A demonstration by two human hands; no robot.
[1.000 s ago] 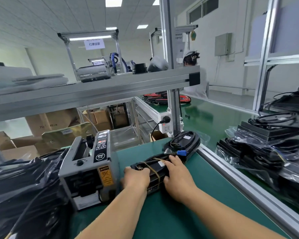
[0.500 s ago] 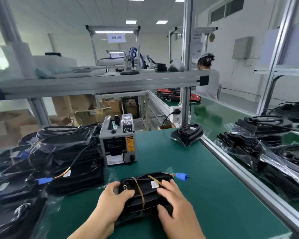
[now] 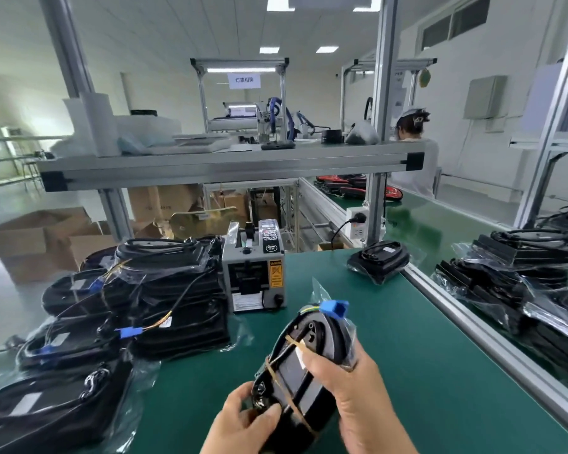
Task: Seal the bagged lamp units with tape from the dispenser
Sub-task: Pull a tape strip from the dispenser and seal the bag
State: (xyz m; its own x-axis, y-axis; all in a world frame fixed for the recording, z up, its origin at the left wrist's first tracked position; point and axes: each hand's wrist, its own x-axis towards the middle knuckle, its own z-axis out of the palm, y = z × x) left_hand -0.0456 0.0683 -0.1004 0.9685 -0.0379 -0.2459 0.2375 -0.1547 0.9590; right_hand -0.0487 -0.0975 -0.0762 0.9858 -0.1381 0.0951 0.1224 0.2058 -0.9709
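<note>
Both my hands hold a bagged black lamp unit [image 3: 303, 365] lifted off the green mat, tilted with its blue connector [image 3: 334, 307] at the top. My left hand [image 3: 243, 424] grips its near lower end. My right hand [image 3: 358, 394] wraps round its right side, thumb across the top face. Yellowish tape strips cross the bag. The grey tape dispenser [image 3: 255, 276] stands further back on the mat, apart from both hands.
A pile of bagged lamp units [image 3: 118, 309] fills the left of the mat. One bagged unit [image 3: 379, 260] lies at the back right by the aluminium rail [image 3: 472, 332]. More units [image 3: 521, 276] sit beyond the rail. A person works in the background.
The lamp unit has been pulled back from the dispenser toward me and lifted off the mat, turned up on end. Both hands shifted their hold on it.
</note>
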